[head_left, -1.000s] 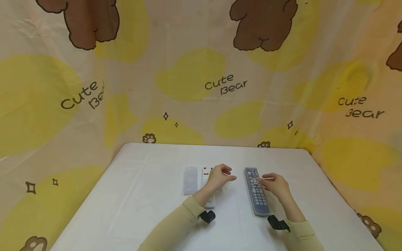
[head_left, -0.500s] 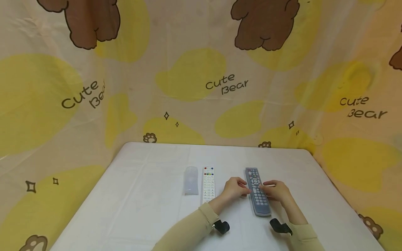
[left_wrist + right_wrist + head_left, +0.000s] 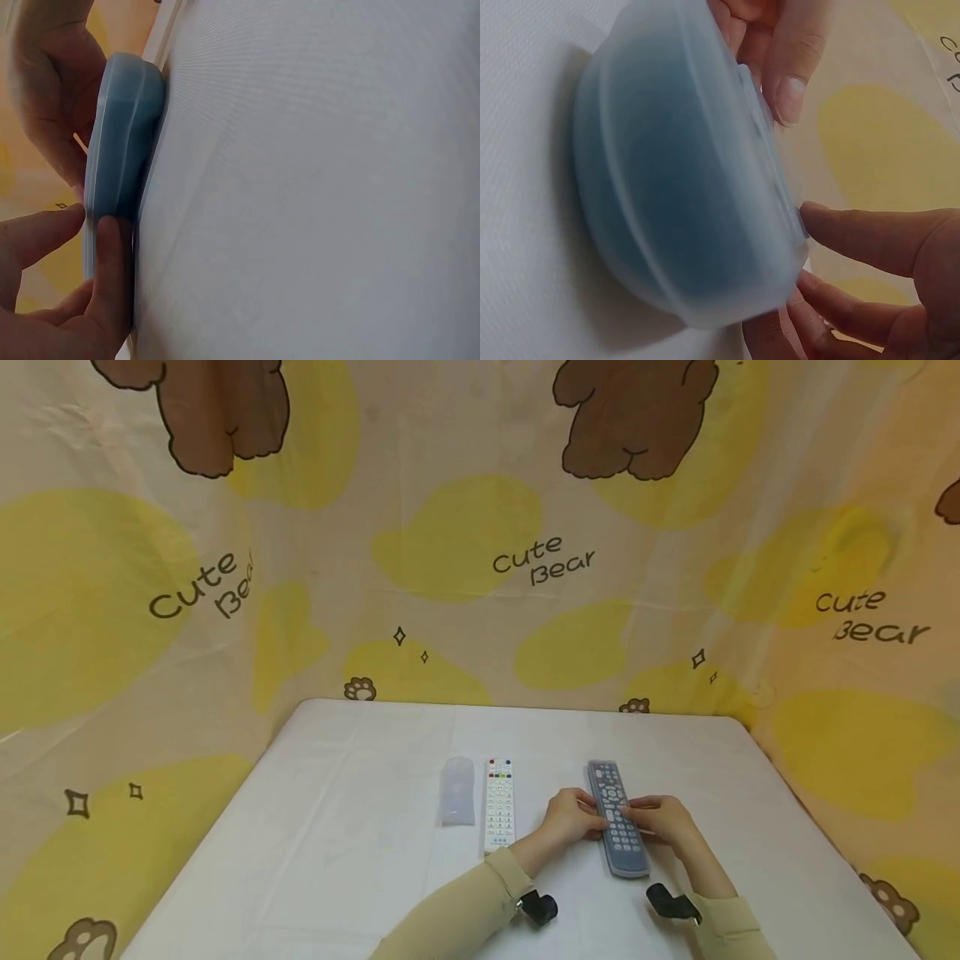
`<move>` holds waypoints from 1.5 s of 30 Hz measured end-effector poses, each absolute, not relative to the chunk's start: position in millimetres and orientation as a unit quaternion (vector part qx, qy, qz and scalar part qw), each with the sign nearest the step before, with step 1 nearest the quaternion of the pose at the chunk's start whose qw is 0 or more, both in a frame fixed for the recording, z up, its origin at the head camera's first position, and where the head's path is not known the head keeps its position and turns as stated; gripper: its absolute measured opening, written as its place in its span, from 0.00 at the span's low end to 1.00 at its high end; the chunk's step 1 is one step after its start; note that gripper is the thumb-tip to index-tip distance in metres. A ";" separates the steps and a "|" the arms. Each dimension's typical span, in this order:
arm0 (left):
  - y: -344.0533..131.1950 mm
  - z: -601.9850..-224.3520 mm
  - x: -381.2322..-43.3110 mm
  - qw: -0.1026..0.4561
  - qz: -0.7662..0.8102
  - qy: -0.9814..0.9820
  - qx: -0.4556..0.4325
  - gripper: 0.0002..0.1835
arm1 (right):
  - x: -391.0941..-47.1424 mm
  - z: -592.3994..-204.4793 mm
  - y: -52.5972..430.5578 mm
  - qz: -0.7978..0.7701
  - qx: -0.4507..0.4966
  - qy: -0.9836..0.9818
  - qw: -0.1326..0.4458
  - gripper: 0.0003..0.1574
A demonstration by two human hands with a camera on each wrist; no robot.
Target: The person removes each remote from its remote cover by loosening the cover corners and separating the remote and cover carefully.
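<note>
A dark grey-blue remote control [image 3: 618, 827], in a milky translucent cover, lies on the white table, its buttons facing up. My left hand [image 3: 568, 818] grips its left edge, thumb at the top face and fingers along the side. From the opposite edge my right hand [image 3: 663, 818] pinches it, the thumb reaching over the buttons. In the left wrist view the covered remote control [image 3: 124, 135] stands between the two hands, fingers [image 3: 109, 262] against its side. Close up in the right wrist view is the rounded end of the cover [image 3: 682, 172], with the right thumb at its top edge.
To the left of the hands lies a white remote control [image 3: 499, 806] with coloured buttons near its top. Beside that rests a flat translucent sleeve [image 3: 457, 793]. The white table [image 3: 360, 810] ends at a bear-print curtain [image 3: 450, 543] behind and at the sides.
My left hand has come right and down from over the white remote control to the dark one's left edge. My right hand has shifted slightly down and closed on its right edge.
</note>
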State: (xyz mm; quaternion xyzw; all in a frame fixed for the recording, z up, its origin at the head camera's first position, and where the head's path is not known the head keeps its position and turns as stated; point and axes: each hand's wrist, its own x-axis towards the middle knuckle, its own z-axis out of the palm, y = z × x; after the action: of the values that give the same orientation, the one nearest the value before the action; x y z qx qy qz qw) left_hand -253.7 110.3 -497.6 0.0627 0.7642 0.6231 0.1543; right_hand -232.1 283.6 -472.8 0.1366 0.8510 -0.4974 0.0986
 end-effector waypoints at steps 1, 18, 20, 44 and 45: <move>110.5 -497.3 -253.4 0.154 0.624 0.764 0.060 0.17 | -232.1 -472.4 283.6 -0.499 0.134 0.851 0.098 0.33; 108.6 -484.6 -257.6 0.085 0.635 0.764 0.074 0.21 | -227.5 -459.0 283.0 -0.543 0.099 0.832 0.065 0.36; 108.0 -481.1 -259.1 0.077 0.645 0.756 0.079 0.22 | -228.1 -455.6 282.6 -0.554 0.098 0.824 0.060 0.38; 94.8 -455.6 -269.2 -0.005 0.682 0.721 0.121 0.20 | -230.1 -428.5 268.4 -0.634 0.111 0.765 0.037 0.42; 94.6 -455.0 -269.5 -0.010 0.679 0.724 0.122 0.19 | -230.1 -427.9 267.5 -0.639 0.114 0.760 0.038 0.41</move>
State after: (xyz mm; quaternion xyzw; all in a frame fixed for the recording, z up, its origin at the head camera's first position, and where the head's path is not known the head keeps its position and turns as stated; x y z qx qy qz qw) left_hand -269.5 94.6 -455.0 0.1219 0.7241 0.6787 -0.0103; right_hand -230.1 267.5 -427.9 0.1138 0.7602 -0.6385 0.0378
